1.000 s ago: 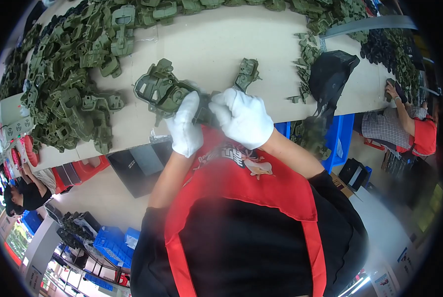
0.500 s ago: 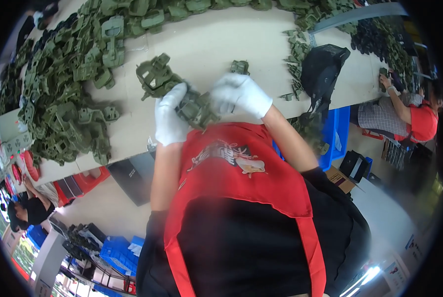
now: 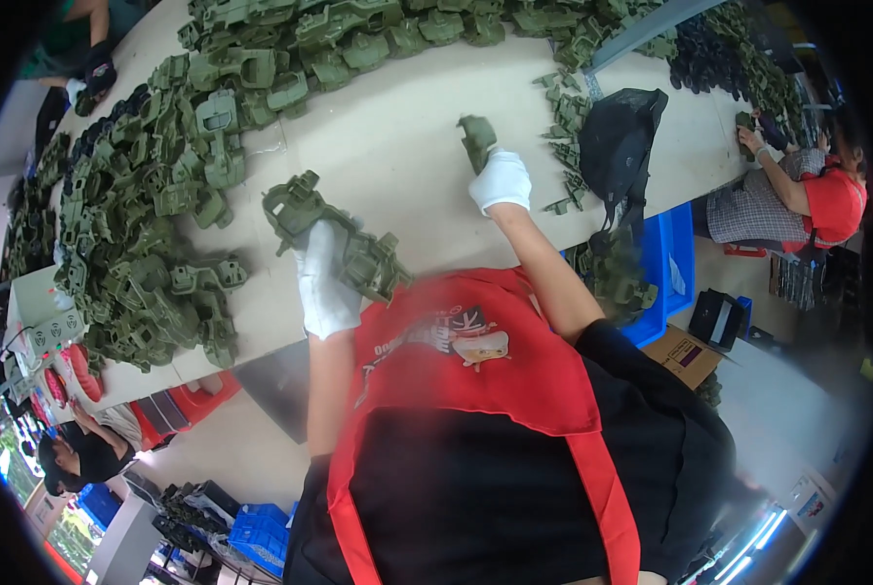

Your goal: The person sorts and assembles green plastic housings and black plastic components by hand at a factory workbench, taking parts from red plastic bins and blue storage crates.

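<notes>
In the head view, grips a long green frame (image 3: pixel 373 265) near its middle with the white-gloved left hand (image 3: pixel 325 288), closed around the near side; cannot tell how far the fingers wrap underneath. Sticks out on both sides of that hand, one end up and to the left over the worktop (image 3: pixel 388 112), the other down and to the right toward the red apron (image 3: pixel 534 390). Holds a smaller green part (image 3: pixel 477 144) by its lower end in the white-gloved right hand (image 3: pixel 503 182), nearly closed into a fist. Juts up out of that hand, well apart from the frame, with bare worktop between. Has a row of small green pieces (image 3: pixel 565 127) and a black bag (image 3: pixel 621 141) to the right, and a large green heap (image 3: pixel 154 214) near the frame to the left.
</notes>
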